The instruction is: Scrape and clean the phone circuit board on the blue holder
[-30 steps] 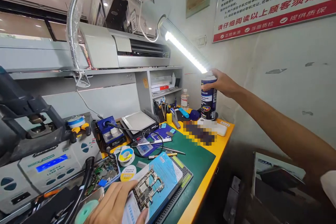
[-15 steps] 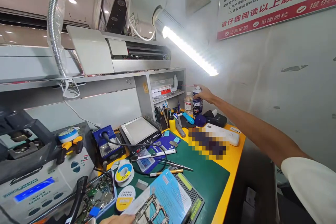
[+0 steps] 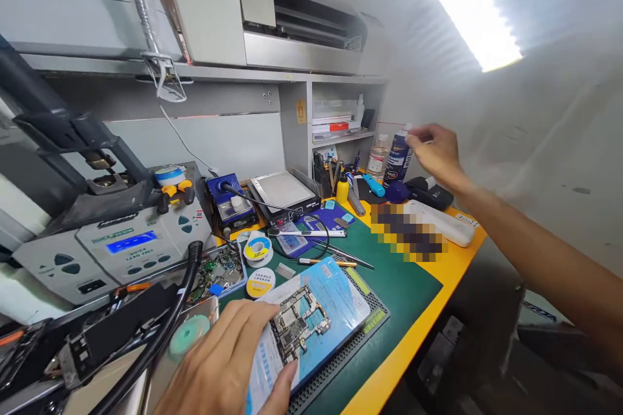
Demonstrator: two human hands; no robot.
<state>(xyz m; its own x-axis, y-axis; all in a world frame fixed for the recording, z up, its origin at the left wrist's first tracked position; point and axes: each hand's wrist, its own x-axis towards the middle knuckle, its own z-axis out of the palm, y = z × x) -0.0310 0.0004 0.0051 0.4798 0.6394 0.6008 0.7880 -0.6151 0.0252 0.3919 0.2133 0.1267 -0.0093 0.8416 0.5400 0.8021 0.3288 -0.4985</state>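
My left hand at the bottom of the view grips a blue and white card, and a bare phone logic board lies on that card. The card rests partly on a dark perforated mat. My right hand hangs in the air at the back right, fingers apart and holding nothing. Just left of those fingers, a dark blue spray can with a white top stands on the yellow bench, not touched by the hand.
A green work mat holds a solder wire roll and tweezers. A rework station with a blue display stands at the left, and a blue soldering station behind it. A shelf unit rises at the back, under a bright lamp.
My right hand has come off the top of the spray can and moved right. The can stands on the bench. My left hand and the card with the board have risen further into view.
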